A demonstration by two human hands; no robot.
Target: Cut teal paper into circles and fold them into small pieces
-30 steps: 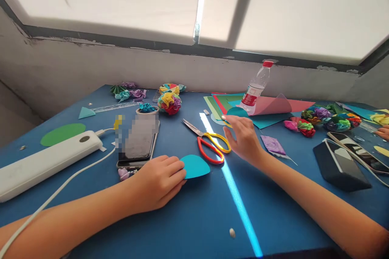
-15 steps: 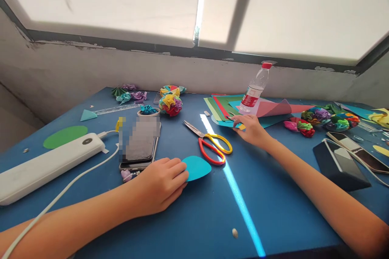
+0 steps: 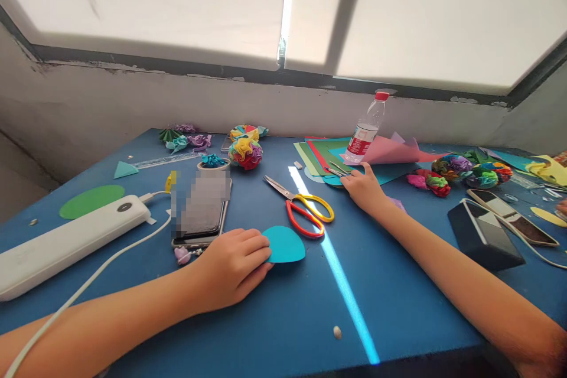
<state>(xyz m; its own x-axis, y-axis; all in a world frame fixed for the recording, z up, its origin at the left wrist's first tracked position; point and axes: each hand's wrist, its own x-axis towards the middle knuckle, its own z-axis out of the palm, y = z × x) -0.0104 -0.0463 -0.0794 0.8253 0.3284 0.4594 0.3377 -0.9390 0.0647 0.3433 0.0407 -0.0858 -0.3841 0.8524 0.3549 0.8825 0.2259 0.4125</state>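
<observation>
A light-blue paper disc (image 3: 287,245) is pinched at its left edge by my left hand (image 3: 241,263), low over the table. My right hand (image 3: 365,190) is stretched out to the paper stack, its fingertips closed at the ends of slim pen-like sticks (image 3: 337,169); one finger pokes up. How firmly they are gripped is hard to see. Scissors (image 3: 305,212) with one red and one yellow handle lie between my hands, blades partly apart. Coloured paper sheets (image 3: 312,159) lie under the sticks, beside a red-capped bottle (image 3: 365,133) and a pink sheet (image 3: 392,150).
A phone (image 3: 201,212), partly blurred out, lies beyond my left hand. A white power bank (image 3: 75,245) trails a cable across my left forearm. Crumpled-paper balls (image 3: 245,153) sit at the back. To the right are a dark box (image 3: 485,233) and another phone (image 3: 516,218).
My right hand has shifted slightly at the sticks, and one finger now points up. The pink sheet's edge has lifted. My left hand still pinches the disc. The whole view has slid slightly.
</observation>
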